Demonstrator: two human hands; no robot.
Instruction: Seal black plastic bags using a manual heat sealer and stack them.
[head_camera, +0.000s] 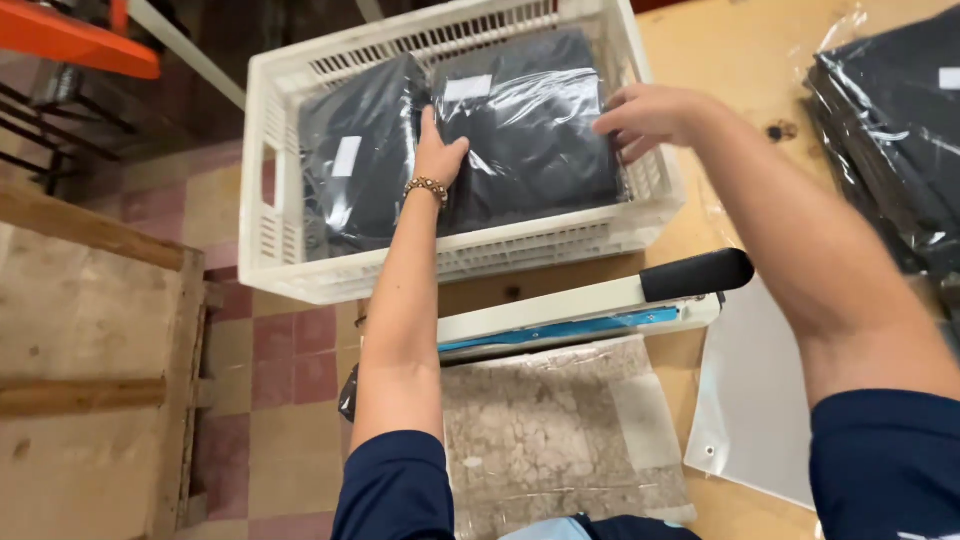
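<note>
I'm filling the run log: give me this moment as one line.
left hand: flat on right bagged dark garment | right hand: at its right edge | white crate: two bagged garments side by side

Glossy clear plastic film wrapped the dark cloth bundles (530, 130) in the matt white slatted plastic crate (270, 230), beside a smooth, pale wooden tabletop (740, 60).

My one view sits on the head, looking steeply down and forward, close over the counter (740, 60); the white crate (275, 170) lies toward twelve o'clock.
</note>
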